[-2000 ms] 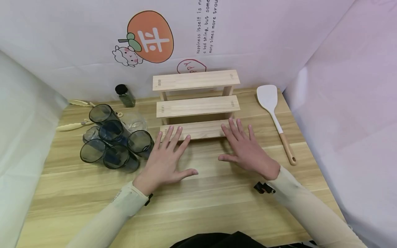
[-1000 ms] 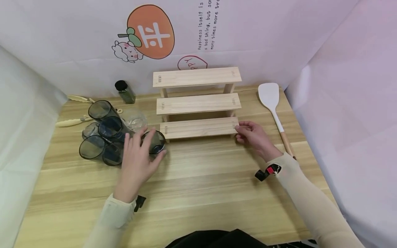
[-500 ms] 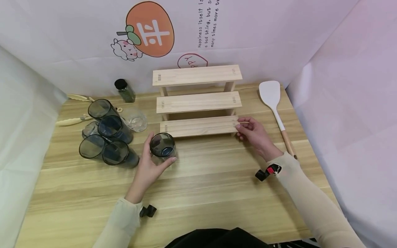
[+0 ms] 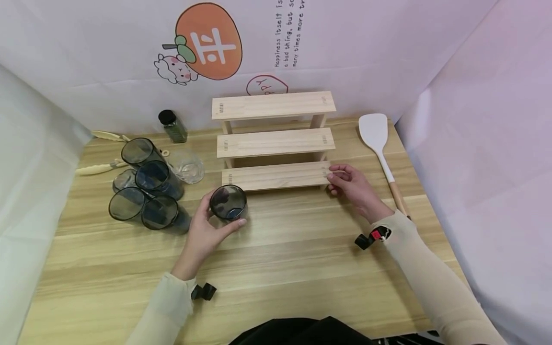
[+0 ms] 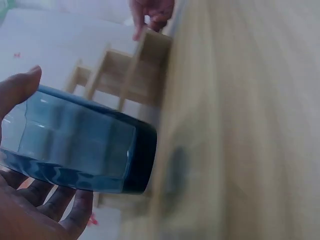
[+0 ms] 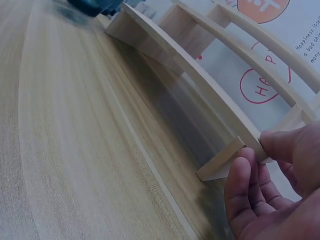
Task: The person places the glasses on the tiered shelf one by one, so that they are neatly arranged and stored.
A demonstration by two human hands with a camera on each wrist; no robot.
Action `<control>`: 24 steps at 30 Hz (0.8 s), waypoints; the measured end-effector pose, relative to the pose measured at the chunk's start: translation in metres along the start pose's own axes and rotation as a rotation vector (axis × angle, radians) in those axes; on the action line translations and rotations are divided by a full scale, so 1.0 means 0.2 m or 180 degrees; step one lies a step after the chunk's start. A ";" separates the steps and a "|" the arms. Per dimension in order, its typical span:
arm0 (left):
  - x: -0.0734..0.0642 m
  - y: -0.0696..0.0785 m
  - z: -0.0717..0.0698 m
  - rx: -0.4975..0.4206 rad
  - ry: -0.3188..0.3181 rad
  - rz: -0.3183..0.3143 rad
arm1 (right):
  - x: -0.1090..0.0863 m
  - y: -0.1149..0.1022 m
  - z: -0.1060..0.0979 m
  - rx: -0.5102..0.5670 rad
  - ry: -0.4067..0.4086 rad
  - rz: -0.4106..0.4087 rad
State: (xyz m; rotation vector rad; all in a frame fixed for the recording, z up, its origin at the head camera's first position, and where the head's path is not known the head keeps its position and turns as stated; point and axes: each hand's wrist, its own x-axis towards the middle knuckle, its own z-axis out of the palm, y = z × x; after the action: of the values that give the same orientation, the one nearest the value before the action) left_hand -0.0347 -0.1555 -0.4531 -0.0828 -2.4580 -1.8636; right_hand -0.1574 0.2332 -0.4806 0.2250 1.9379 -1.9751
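Note:
My left hand (image 4: 204,235) grips a smoky blue glass tumbler (image 4: 228,205) in front of the left end of a three-tier wooden rack (image 4: 276,143). In the left wrist view the tumbler (image 5: 82,142) has thumb on one side and fingers on the other, and its base is lifted off the table with a shadow beneath. My right hand (image 4: 357,192) pinches the right end of the rack's lowest shelf. The right wrist view shows the thumb on top of the board (image 6: 200,75) and curled fingers below, by the short leg.
Several more smoky glasses (image 4: 153,179) stand grouped at left, beside a small clear glass item (image 4: 189,170). Behind them are a black-capped jar (image 4: 173,126) and pale wooden-looking utensils (image 4: 100,168). A white spatula (image 4: 374,132) with wooden handle lies right of the rack.
Both hands were spread open before the rack. The left went to the nearest glass, took hold of it and drew it right, away from the group; the right moved to the shelf's end and pinched it.

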 end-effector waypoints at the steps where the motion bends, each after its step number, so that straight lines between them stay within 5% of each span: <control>1: 0.01 0.03 0.00 0.0023 -0.0033 0.0023 | 0.00 0.00 0.00 0.0013 0.0001 0.0003; 7: 0.17 0.28 0.02 0.0045 -0.0237 0.0252 | 0.01 0.00 -0.01 0.0024 -0.0009 0.0033; 13: 0.48 0.55 0.11 -0.0242 -0.0344 0.0523 | 0.00 0.00 -0.02 0.0044 -0.0002 -0.0006; 19: 0.81 0.75 0.22 -0.0427 -0.0435 0.0522 | -0.01 0.00 -0.02 -0.0091 0.0029 -0.0153; 24: 0.99 0.84 0.29 -0.0353 -0.0514 0.0401 | -0.02 0.01 -0.01 -0.0149 -0.0031 -0.0163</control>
State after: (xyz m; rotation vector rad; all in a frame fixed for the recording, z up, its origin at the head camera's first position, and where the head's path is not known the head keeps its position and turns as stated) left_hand -0.2199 -0.0528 -0.2912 -0.3984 -2.3812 -2.0098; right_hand -0.1541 0.2367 -0.4807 0.1546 2.0003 -1.9564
